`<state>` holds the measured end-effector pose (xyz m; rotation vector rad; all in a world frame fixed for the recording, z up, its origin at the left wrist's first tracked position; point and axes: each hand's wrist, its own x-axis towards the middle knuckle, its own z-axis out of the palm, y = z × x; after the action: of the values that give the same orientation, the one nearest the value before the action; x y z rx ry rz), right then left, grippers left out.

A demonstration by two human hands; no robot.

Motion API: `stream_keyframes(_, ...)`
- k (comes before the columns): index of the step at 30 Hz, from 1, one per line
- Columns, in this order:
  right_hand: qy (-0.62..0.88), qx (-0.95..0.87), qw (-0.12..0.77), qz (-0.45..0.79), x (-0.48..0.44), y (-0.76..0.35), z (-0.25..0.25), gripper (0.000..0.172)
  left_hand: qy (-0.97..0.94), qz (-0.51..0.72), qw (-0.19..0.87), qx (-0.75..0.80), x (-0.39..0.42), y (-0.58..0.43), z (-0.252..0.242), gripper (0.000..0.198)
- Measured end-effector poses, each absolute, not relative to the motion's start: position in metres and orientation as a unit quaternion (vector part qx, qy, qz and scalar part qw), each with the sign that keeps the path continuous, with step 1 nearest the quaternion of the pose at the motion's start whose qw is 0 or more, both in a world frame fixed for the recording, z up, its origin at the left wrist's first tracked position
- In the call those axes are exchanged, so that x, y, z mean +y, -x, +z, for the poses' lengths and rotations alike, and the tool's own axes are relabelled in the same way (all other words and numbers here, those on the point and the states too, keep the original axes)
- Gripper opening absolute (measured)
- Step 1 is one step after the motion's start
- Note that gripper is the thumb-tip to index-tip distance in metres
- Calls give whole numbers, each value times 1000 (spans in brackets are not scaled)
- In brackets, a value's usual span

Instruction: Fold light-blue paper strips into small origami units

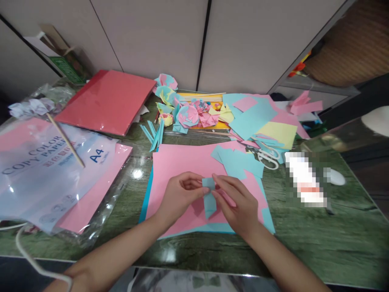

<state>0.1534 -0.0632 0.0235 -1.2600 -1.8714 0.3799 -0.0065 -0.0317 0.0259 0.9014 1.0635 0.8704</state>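
Observation:
Both hands meet over a large pink sheet [179, 162] on the green table. My left hand [179, 194] pinches the top left of a small blue paper strip [209, 202]. My right hand [237, 202] pinches the same strip from the right, fingers pressed together on its upper part. The strip hangs down between the two hands, partly folded. Under the pink sheet lies a blue sheet [145, 202], showing at its edges.
A pack of A4 colour paper [45, 166] with a wooden stick [65, 140] lies left. A red sheet stack [109, 101] sits behind. Folded paper flowers [188, 113], loose blue, pink and yellow sheets [258, 117], white scissors [269, 158] and a white tube [304, 178] lie right.

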Motion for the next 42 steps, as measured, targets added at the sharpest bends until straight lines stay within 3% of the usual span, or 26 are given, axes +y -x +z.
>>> stream_keyframes(5,486,-777,395,59,-62,-154,19,48,-372,398,711,445,-33,7,20,16)
stream_keyframes(13,475,-781,404,29,-59,-155,25,41,-373,402,722,422,-32,7,22,12)
stream_keyframes(31,422,-839,344,0,-64,-158,25,45,-311,389,758,421,-29,6,22,13)
stream_keyframes(34,439,-812,376,84,-65,-157,27,35,-321,380,756,426,-28,7,22,14)
stream_keyframes(38,524,-638,467,317,-61,-156,28,18,-351,356,748,436,-28,7,24,17)
stream_keyframes(42,532,-533,408,516,-53,-156,30,12,-366,331,745,448,-29,6,26,18)
